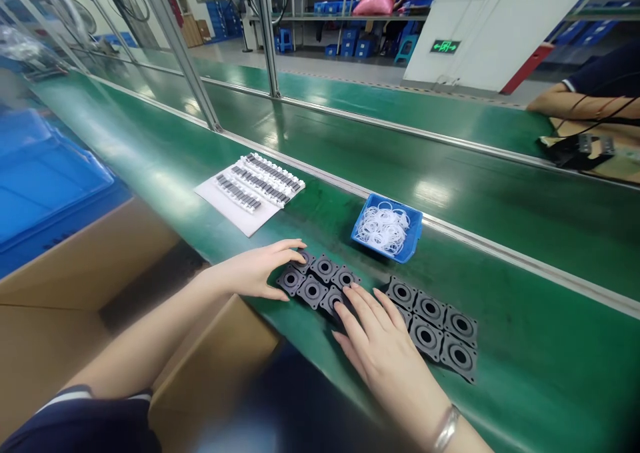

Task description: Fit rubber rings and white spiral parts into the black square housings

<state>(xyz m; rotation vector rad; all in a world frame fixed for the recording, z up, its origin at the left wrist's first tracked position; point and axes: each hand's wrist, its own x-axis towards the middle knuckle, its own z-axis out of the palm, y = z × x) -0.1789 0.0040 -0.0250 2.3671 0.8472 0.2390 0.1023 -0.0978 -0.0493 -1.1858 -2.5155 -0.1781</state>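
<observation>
Two groups of square black parts with round holes lie on the green bench. My left hand (pixel 260 270) rests with its fingers stretched out against the left side of the left group of black parts (pixel 316 280). My right hand (pixel 373 336) lies flat, fingers spread, its tips on the near right parts of that group. The right group of black parts (pixel 440 330) lies just beyond my right hand. Neither hand holds anything.
A small blue tray (pixel 413 238) of white rings stands behind the parts. A white sheet (pixel 235 206) with rows of small grey-and-white pieces (pixel 265 180) lies to the back left. Cardboard boxes (pixel 90 266) and a blue crate (pixel 45 180) sit at my left. Another person's arm (pixel 575 100) rests at the far right.
</observation>
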